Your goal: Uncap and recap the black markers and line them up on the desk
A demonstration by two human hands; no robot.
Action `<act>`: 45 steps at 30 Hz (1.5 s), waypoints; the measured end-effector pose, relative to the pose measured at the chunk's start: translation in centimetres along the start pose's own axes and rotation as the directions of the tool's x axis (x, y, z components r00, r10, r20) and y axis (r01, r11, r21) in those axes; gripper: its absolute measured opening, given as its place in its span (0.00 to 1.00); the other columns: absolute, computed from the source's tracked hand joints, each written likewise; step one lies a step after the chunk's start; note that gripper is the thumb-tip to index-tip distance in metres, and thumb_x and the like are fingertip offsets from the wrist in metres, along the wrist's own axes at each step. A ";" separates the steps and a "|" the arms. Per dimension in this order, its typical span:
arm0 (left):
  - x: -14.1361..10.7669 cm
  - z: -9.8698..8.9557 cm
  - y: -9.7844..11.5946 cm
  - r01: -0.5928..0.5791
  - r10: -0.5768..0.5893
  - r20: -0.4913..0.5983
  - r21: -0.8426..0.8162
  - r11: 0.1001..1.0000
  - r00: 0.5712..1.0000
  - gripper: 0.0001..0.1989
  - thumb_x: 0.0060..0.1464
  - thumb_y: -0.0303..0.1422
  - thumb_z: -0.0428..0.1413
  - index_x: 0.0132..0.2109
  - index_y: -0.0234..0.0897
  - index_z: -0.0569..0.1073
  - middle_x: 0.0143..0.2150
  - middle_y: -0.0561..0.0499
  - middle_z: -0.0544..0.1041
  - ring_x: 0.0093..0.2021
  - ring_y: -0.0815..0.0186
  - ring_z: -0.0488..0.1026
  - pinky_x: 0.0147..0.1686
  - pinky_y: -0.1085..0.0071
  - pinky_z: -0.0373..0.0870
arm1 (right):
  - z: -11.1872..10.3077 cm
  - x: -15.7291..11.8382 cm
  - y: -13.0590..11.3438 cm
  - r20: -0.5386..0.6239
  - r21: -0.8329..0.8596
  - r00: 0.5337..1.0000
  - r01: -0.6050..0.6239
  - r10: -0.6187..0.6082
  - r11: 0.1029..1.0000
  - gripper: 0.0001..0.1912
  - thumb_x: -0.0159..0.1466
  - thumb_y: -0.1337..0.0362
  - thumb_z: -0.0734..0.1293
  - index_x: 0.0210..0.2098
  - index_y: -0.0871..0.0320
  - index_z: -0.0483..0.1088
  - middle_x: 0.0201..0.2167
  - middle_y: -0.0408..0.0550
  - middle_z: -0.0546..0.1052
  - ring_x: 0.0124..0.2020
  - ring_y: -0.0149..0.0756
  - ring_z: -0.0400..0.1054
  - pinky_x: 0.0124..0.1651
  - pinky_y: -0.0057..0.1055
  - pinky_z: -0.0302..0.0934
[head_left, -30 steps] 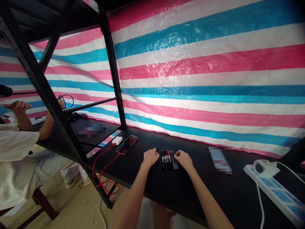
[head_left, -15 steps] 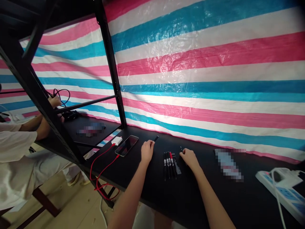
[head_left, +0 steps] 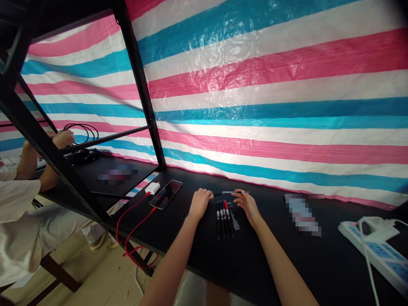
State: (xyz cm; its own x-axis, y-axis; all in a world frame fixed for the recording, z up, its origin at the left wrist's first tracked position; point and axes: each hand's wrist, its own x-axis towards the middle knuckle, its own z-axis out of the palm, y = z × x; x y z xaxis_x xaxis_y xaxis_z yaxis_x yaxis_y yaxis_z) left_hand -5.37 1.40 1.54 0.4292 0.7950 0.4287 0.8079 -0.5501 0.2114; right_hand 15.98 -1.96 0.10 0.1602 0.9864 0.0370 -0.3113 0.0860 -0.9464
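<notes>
Head view, centre: the left hand [head_left: 199,205] pinches a pen barrel [head_left: 218,194], the right hand [head_left: 248,207] lightly holds a thin refill [head_left: 228,192], which misalignment could bend.

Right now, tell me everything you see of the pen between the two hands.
The pen is slim and plastic-looking: a dark barrel, its left end in the left hand, and a thinner, pale rod reaching the right hand. It is crosswise, nearly level in the picture; whether barrel and rod join is too small to tell.
</notes>
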 end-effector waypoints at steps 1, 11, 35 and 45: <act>0.0 0.0 0.0 -0.005 0.005 -0.002 0.001 1.000 1.000 0.09 0.58 0.33 0.45 0.40 0.40 0.69 0.37 0.51 0.71 0.41 0.67 0.63 0.39 0.70 0.56 | 0.1 -0.1 0.1 0.018 -0.007 1.000 -0.004 0.004 1.000 0.20 0.54 0.52 0.62 0.40 0.59 0.68 0.37 0.52 0.75 0.27 0.32 0.69 0.24 0.25 0.59; -0.2 -0.3 0.3 -0.023 0.023 0.008 -0.012 1.000 1.000 0.10 0.59 0.33 0.44 0.40 0.40 0.69 0.38 0.50 0.71 0.41 0.66 0.63 0.39 0.70 0.58 | 0.0 0.0 0.3 0.010 -0.053 1.000 -0.003 0.003 0.999 0.19 0.55 0.53 0.62 0.38 0.60 0.69 0.34 0.51 0.74 0.26 0.31 0.67 0.22 0.23 0.57; -0.6 -0.6 0.1 0.149 -0.187 -0.329 -0.138 0.979 0.926 0.11 0.59 0.36 0.44 0.41 0.37 0.68 0.39 0.49 0.73 0.40 0.65 0.66 0.42 0.68 0.59 | 0.3 -2.1 -1.6 0.083 -0.962 0.996 0.076 0.017 0.263 0.11 0.55 0.56 0.62 0.26 0.57 0.67 0.24 0.45 0.70 0.25 0.31 0.61 0.26 0.25 0.47; -0.7 1.2 -1.2 0.242 -0.200 -0.219 0.182 0.953 0.955 0.06 0.54 0.35 0.50 0.34 0.39 0.69 0.34 0.50 0.70 0.39 0.61 0.62 0.42 0.62 0.55 | 0.6 -2.4 -1.6 0.094 -0.979 0.994 0.084 0.047 0.185 0.08 0.54 0.58 0.63 0.30 0.56 0.66 0.25 0.43 0.69 0.25 0.30 0.60 0.26 0.25 0.45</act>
State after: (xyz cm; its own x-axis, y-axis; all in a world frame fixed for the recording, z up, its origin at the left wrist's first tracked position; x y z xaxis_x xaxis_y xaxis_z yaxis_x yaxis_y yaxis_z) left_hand -6.18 1.82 -0.05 0.1597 0.8136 0.5591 0.9474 -0.2855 0.1449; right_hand 15.53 -4.34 1.67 0.0565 0.9982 0.0223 0.8732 -0.0386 -0.4859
